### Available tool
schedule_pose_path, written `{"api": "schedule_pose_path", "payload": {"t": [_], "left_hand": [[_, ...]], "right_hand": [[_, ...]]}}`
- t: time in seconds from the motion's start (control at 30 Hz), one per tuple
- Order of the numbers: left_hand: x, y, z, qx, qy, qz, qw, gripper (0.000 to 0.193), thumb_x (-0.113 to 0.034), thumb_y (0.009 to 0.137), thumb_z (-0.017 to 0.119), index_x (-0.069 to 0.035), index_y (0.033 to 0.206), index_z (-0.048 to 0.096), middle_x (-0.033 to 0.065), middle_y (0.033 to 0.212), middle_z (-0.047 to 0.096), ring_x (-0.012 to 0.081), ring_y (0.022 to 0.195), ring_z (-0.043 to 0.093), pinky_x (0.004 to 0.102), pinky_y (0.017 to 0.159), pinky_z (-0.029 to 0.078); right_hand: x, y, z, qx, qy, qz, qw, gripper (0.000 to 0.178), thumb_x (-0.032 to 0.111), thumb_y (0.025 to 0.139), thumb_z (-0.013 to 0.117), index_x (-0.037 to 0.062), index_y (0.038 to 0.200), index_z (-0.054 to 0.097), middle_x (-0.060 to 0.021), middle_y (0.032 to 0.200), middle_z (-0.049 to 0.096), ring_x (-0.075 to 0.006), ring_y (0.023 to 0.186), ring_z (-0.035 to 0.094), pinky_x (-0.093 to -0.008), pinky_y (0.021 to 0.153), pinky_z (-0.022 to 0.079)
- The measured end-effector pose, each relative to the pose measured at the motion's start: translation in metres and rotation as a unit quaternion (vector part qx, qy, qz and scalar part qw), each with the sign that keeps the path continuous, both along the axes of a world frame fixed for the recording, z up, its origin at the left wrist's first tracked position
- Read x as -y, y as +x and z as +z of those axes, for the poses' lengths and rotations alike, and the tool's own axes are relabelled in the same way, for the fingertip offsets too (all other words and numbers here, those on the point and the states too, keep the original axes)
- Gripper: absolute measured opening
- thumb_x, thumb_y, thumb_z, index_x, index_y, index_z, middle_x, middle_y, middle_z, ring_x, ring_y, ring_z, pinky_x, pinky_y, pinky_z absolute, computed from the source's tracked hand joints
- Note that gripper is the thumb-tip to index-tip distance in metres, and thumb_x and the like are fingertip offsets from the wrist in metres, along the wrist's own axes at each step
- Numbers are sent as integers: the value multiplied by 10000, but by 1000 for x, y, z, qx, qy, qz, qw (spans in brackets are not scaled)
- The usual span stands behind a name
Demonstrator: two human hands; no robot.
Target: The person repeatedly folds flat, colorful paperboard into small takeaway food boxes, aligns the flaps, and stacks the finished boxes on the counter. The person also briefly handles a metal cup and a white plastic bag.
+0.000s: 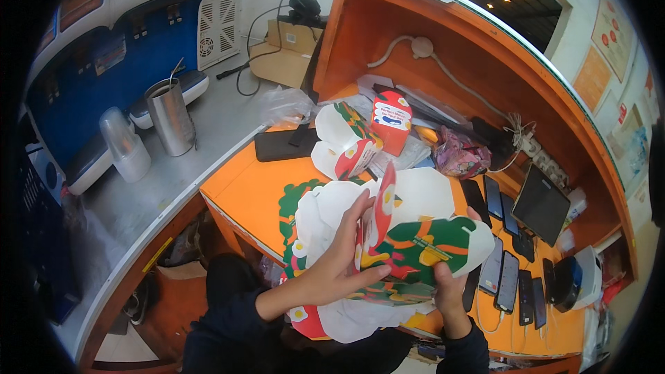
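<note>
Fingers of our left hand (341,263) and right hand (451,296) grasp the green, red and white folded paper carton (422,246) between them, touching its left and right ends; its long axis runs left to right, neither hand nearer.

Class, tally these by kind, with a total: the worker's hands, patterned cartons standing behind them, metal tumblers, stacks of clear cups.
Left hand and right hand: 2
Red carton and open-topped carton: 2
Metal tumbler: 1
Clear cup stack: 1
Total: 6
</note>
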State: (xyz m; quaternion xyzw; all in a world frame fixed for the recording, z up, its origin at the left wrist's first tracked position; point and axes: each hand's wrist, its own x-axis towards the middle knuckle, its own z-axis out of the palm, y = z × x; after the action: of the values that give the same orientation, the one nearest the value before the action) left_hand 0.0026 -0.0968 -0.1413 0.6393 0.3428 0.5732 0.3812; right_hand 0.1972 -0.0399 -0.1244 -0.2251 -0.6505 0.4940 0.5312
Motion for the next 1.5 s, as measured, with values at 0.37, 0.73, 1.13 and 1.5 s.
{"api": "schedule_pose_path", "payload": {"t": [0.37, 0.73, 1.13, 1.5], "left_hand": [[2, -12, -19, 64, -34, -74, 995, 1093, -418, 766, 648, -69, 1423, -154, 194, 1492, -32, 319, 1408, -32, 456, 1126, 45], [4, -1, 0, -7, 27, 13, 1000, 845, -357, 812, 593, -57, 1425, 94, 188, 1392, 201, 332, 1336, 184, 417, 1094, 159], [10, 9, -30, 39, 78, 39, 995, 740, -403, 812, 530, -55, 1362, 178, 239, 1434, 116, 378, 1357, 103, 471, 1087, 137], [8, 2, -36, 43, 93, 11, 995, 1014, -493, 707, 712, -101, 1414, 100, 217, 1468, 48, 382, 1376, 50, 473, 1098, 127]], "right_hand": [[-14, 28, 4, 152, 40, 131, 979, 993, 288, 569, 849, 33, 1338, 275, -151, 1314, 293, -283, 1258, 324, -403, 1022, 312], [4, -3, -16, 29, -32, 70, 997, 940, 593, 694, 663, 92, 1335, 192, -187, 1392, 234, -317, 1295, 288, -455, 1062, 256], [14, -15, -35, -42, -57, 87, 994, 914, 518, 706, 654, 139, 1357, 135, -210, 1409, 199, -356, 1314, 251, -485, 1051, 295], [17, -5, -33, 0, -101, 89, 991, 959, 583, 665, 677, 139, 1357, 183, -180, 1431, 211, -315, 1323, 266, -449, 1071, 288]]}}
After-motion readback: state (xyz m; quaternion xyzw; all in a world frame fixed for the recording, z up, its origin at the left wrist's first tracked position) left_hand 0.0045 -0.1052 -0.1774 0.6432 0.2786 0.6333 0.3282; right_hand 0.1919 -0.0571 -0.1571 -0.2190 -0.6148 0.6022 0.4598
